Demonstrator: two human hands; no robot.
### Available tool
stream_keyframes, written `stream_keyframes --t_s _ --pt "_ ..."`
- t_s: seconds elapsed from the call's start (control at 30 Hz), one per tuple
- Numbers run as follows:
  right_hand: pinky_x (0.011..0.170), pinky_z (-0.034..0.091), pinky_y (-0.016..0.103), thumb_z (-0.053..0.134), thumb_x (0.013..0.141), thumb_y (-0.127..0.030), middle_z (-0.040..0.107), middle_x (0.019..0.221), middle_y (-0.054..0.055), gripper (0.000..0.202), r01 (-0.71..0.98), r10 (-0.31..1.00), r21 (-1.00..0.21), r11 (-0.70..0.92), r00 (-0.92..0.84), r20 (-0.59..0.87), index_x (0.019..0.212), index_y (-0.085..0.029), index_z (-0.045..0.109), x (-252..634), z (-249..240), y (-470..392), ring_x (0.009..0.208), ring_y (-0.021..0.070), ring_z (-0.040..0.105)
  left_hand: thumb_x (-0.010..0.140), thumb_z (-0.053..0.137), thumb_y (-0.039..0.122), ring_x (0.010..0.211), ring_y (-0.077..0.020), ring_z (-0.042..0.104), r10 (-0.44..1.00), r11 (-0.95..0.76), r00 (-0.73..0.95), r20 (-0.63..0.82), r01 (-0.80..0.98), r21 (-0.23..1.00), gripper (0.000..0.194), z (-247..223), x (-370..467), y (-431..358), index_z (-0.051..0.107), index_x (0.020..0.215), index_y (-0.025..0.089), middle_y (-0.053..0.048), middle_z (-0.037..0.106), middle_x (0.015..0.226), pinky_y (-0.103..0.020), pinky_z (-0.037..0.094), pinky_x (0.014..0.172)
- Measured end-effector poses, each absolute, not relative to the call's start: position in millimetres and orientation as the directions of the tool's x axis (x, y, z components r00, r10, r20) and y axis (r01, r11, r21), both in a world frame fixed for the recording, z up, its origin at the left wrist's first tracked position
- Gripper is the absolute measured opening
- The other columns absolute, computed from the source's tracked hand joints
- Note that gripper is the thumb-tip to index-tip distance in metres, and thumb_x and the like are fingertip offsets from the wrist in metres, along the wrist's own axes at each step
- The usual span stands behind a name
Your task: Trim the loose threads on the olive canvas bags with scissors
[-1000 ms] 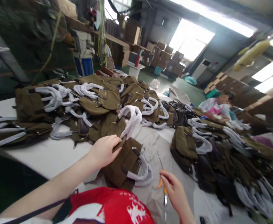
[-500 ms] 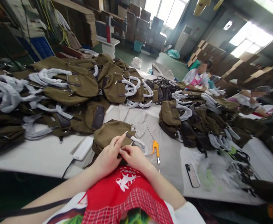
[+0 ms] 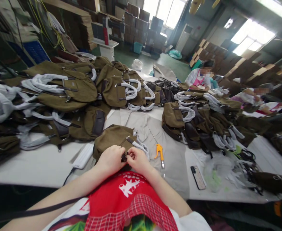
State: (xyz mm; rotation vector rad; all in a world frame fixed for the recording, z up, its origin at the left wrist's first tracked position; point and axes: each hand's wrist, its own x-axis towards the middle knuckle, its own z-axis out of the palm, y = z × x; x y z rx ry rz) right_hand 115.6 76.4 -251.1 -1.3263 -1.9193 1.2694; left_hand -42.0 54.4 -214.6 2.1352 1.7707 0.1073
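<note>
An olive-green bag [image 3: 112,136] with wrapped white handles [image 3: 142,146] lies on the table right in front of me. My left hand [image 3: 113,158] is closed at its near edge, gripping a small dark piece [image 3: 123,157] that looks like a strap end or tab of the bag. Close beside it, my right hand [image 3: 138,159] pinches with thumb and fingertips at the same spot; what lies between those fingers is too small to make out. Right of the bag rests an orange air blow gun [image 3: 159,152] with a long thin nozzle.
Piles of similar bags lie at left [image 3: 80,89] and right [image 3: 174,117]. A white power adapter [image 3: 83,156] with a black cable sits left of my hands. At right are a phone [image 3: 198,177] and clear plastic wrapping [image 3: 217,176]. Co-workers [image 3: 200,78] sit at the far right.
My left fingers, stretched out over the bag before, have curled down round the dark piece. My right hand stays close beside it, still pinching. The whole view has shifted slightly.
</note>
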Motion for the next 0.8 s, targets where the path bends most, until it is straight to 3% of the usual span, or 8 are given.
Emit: stream_keyframes --t_s 0.17,0.23,0.33,0.4,0.47,0.6,0.8 --pt "0.056 0.040 0.024 0.053 0.076 -0.014 0.056 0.065 -0.004 0.008 0.499 0.930 -0.836 0.228 -0.365 0.036 0.078 -0.020 0.057 121.3 -230.7 68.8 0.057 0.0120 0.051 0.076 0.062 0.013 0.092 -0.0260 0.060 0.950 -0.296 0.313 -0.007 0.905 0.306 0.012 -204.7 -43.6 51.7 0.064 0.087 0.016 -0.010 0.066 0.091 -0.038 0.050 0.082" --pt "0.063 0.044 0.026 0.052 0.085 -0.019 0.062 0.074 0.000 0.008 0.477 0.910 -0.803 0.357 -0.370 0.185 0.085 -0.020 0.059 127.3 -211.1 60.5 0.065 0.0140 0.057 0.080 0.059 0.015 0.088 -0.0231 0.059 0.926 -0.376 0.341 0.162 0.874 0.308 0.013 -193.1 -47.8 46.9 0.065 0.091 0.018 -0.008 0.066 0.090 -0.036 0.050 0.080" --pt "0.078 0.046 0.031 0.048 0.094 -0.022 0.066 0.087 0.005 0.013 0.487 0.810 -0.648 0.586 -0.381 0.446 0.092 -0.020 0.061 136.1 -179.2 49.1 0.082 0.0179 0.060 0.087 0.051 0.017 0.084 -0.0193 0.058 0.819 -0.505 0.338 0.464 0.810 0.300 0.019 -173.6 -51.7 39.5 0.064 0.100 0.020 -0.006 0.067 0.089 -0.032 0.049 0.079" --pt "0.082 0.044 0.034 0.046 0.095 -0.020 0.065 0.089 0.005 0.014 0.524 0.767 -0.564 0.638 -0.370 0.524 0.092 -0.020 0.060 139.5 -164.9 46.0 0.086 0.0199 0.058 0.088 0.047 0.017 0.081 -0.0176 0.058 0.773 -0.529 0.297 0.561 0.790 0.310 0.021 -167.9 -50.4 37.3 0.063 0.101 0.020 -0.005 0.066 0.089 -0.030 0.049 0.076" --pt "0.086 0.044 0.037 0.045 0.095 -0.019 0.064 0.088 0.005 0.014 0.571 0.779 -0.540 0.619 -0.360 0.513 0.089 -0.021 0.058 140.5 -160.8 46.8 0.087 0.0209 0.056 0.088 0.048 0.018 0.079 -0.0166 0.058 0.796 -0.503 0.266 0.544 0.790 0.351 0.018 -172.3 -46.6 37.8 0.063 0.098 0.020 -0.005 0.065 0.086 -0.028 0.047 0.074" --pt "0.105 0.037 0.045 0.048 0.091 -0.014 0.063 0.088 0.004 0.011 0.662 0.833 -0.510 0.550 -0.385 0.398 0.087 -0.021 0.056 141.2 -175.9 53.1 0.089 0.0218 0.055 0.082 0.057 0.017 0.076 -0.0168 0.057 0.883 -0.428 0.296 0.364 0.825 0.369 0.007 -198.4 -38.8 40.4 0.063 0.083 0.020 -0.003 0.063 0.080 -0.029 0.044 0.069" --pt "0.102 0.036 0.043 0.055 0.087 -0.016 0.062 0.078 0.005 0.009 0.776 0.880 -0.430 0.461 -0.338 0.334 0.078 -0.019 0.056 149.1 -195.5 64.4 0.083 0.0224 0.054 0.080 0.060 0.017 0.074 -0.0169 0.056 0.881 -0.466 0.416 0.227 0.846 0.258 0.006 -213.4 -38.4 38.3 0.059 0.075 0.020 -0.002 0.060 0.076 -0.030 0.040 0.063"
